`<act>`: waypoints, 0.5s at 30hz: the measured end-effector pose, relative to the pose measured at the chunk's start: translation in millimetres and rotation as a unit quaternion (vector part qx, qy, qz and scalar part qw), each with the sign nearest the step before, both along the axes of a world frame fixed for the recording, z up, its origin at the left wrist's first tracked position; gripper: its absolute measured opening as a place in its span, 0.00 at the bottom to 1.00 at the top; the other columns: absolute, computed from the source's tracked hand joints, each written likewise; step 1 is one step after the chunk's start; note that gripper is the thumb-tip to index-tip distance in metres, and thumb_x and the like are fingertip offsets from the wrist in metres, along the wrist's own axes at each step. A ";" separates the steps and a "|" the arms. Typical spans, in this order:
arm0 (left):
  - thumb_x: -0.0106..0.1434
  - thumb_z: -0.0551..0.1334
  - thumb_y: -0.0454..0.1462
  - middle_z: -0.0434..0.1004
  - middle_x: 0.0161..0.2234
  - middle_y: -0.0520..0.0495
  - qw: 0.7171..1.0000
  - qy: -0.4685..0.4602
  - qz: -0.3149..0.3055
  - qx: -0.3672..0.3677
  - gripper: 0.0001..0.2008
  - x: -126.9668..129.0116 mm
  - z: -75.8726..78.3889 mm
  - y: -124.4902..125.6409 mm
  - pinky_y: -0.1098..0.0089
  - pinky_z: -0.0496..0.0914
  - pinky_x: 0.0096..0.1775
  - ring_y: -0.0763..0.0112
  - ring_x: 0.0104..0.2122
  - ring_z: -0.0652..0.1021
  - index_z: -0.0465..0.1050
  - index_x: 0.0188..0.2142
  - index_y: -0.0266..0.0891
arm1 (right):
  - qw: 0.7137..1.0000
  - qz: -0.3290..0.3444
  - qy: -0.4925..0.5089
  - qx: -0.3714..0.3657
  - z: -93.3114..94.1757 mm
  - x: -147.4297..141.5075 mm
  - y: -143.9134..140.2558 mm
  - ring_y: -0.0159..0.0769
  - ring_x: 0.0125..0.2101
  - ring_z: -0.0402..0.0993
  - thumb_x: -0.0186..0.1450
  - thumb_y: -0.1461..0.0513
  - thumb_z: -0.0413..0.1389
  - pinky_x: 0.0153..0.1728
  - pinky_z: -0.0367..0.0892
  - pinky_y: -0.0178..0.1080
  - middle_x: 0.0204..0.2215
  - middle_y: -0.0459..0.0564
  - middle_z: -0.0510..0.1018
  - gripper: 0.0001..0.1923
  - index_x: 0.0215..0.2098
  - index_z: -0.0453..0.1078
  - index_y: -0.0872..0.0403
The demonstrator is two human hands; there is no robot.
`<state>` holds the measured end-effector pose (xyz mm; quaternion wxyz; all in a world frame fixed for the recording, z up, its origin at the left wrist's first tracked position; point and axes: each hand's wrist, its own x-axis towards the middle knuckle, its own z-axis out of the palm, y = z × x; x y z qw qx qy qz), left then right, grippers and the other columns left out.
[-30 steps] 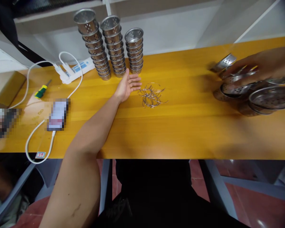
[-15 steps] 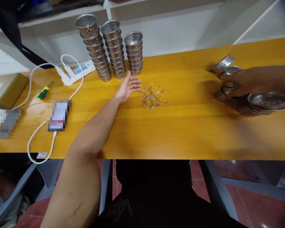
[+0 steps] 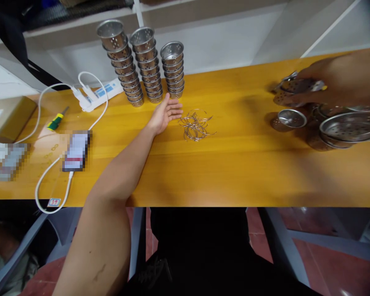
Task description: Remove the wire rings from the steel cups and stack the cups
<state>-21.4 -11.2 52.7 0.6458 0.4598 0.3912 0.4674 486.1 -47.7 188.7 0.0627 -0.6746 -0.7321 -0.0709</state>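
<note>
Head view. I saw the left hand lying flat on the yellow worktop, its grip apart and empty, fingertips just short of the tangle of wire rings. Behind the rings, three leaning stacks of perforated steel cups stood at the worktop's back edge, the nearest one almost touching the fingers.

Well to the right of the rings, the right hand was lifted over a loose heap of perforated cups, its grip clamped on a single perforated cup, blurred in the frame. One small cup lay on its side at the heap's edge nearest the rings.

Left of the rings sat a white power strip with its cable, a green-handled screwdriver and a phone.

Risks, as I judged them: the tall stacks leaned, so a nudge from the left hand could topple them onto the rings; the tipped small cup could roll along the worktop; the held cup, pinched from above, might slip back into the heap and scatter it; tangled rings might lift as a clump.
</note>
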 end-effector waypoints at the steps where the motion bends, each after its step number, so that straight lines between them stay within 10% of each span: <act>1: 0.82 0.67 0.72 0.95 0.57 0.33 1.000 0.002 0.002 -0.001 0.37 0.4 1.1 -0.9 0.61 0.89 0.59 0.51 0.60 0.95 0.87 0.55 0.41 | 0.998 -0.010 -0.038 -0.039 3.6 -7.9 -1.7 0.38 0.26 0.84 0.61 0.29 0.88 0.33 0.73 0.49 0.34 0.54 0.93 0.33 0.44 0.99 0.44; 6: 0.79 0.71 0.74 0.96 0.58 0.31 1.000 0.014 0.016 -0.004 0.38 3.7 11.7 -9.8 0.58 0.89 0.63 0.48 0.62 0.95 0.86 0.53 0.41 | 0.989 0.124 -0.043 -0.071 17.4 -77.9 -12.6 0.47 0.34 0.86 0.89 0.47 0.79 0.41 0.80 0.55 0.48 0.55 0.97 0.11 0.63 0.96 0.39; 15: 0.82 0.77 0.60 0.96 0.64 0.37 1.000 0.003 -0.011 0.002 0.24 4.2 15.3 -21.2 0.54 0.90 0.71 0.49 0.71 0.93 0.87 0.58 0.44 | 0.942 0.291 0.165 -0.041 -1.5 -239.6 6.2 0.46 0.38 0.74 0.87 0.57 0.70 0.47 0.70 0.50 0.40 0.54 0.88 0.13 0.43 0.78 0.49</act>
